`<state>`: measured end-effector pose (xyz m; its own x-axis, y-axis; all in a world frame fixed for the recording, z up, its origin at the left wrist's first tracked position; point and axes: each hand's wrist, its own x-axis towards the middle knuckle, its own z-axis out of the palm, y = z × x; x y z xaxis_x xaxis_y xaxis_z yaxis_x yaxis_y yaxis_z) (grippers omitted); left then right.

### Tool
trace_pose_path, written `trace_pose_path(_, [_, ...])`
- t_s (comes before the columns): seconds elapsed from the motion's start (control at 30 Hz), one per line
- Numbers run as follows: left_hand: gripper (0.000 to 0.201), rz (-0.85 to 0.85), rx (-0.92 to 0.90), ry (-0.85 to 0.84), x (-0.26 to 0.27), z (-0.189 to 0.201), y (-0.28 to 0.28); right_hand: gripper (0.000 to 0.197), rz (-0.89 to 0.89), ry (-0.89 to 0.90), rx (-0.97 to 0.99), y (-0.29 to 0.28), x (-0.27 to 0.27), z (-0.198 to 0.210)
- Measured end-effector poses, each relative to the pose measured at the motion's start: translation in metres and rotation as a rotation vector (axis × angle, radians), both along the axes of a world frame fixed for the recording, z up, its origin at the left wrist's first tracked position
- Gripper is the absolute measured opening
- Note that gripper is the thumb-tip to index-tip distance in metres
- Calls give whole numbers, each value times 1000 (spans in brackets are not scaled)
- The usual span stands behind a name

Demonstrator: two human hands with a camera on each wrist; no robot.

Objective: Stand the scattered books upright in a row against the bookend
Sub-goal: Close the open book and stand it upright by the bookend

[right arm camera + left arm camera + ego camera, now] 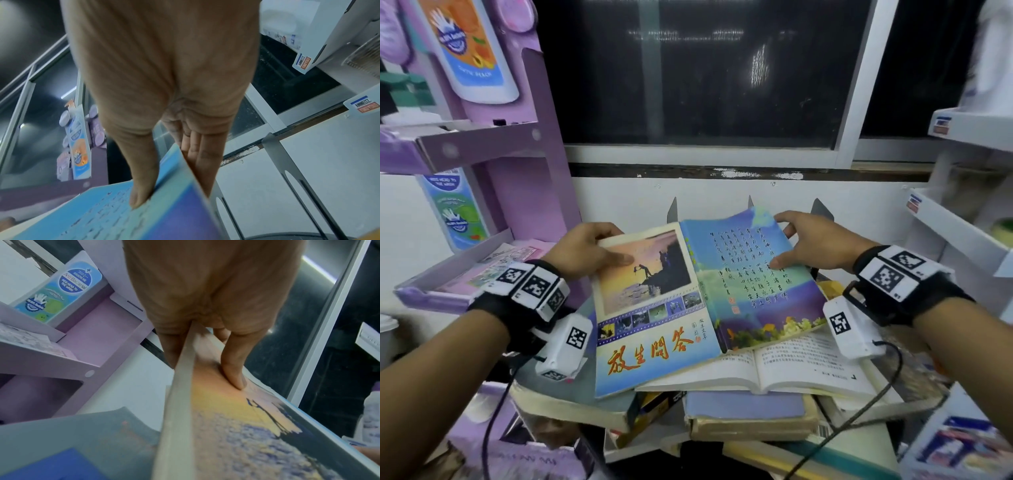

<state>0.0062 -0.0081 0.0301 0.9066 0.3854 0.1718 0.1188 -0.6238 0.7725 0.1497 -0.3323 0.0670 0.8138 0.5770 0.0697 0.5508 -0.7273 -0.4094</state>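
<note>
- Nearest me, a heap of books (750, 421) lies flat on the counter (859, 442), spines every which way; none of them stands yet, so I'd say the job has barely begun.
- On top of that heap an open book (784, 366) lies pages up, serving as a rest for the one being handled.
- Above it is the blue paperback (688, 294), splayed open with both covers facing up. That looks to me like the reason 2 hands are on it: it has to be folded shut before it can stand.
- The left hand (582, 251) grips the front cover's far corner, thumb on the sunset picture and fingers (170, 344) under the page block, as the left wrist view shows.
- The right hand (815, 241) pinches the back cover's outer edge, thumb (141, 183) pressed on the printed text and fingers behind it.
- Just beyond the right hand, the grey metal bookend (292, 164) stands upright by the white wall (619, 195); 3 grey tips show past the book in the head view. The closed book would go there, I reckon.
- To the far left stands a purple cardboard display stand (530, 192), to the far right white shelves (959, 226), and behind all a dark window (705, 75).
</note>
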Motion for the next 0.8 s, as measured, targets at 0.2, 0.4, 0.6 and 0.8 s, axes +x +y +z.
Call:
trace_pose_path(0.2, [25, -35, -189, -305, -10, 30, -11, 84, -32, -42, 222, -8, -8, 19])
trace_pose_path(0.4, [32, -74, -276, -622, -14, 50, -28, 57, -17, -63, 452, -7, -16, 31])
trace_pose_path(0.6, [39, -154, -324, -715, -8, 52, -42, 45, 63, -71, 546, 1, -26, 31])
trace_pose_path(0.8, [44, -110, -401, -773, 6, 52, -50, 34, 42, -26, 594, 12, -31, 31])
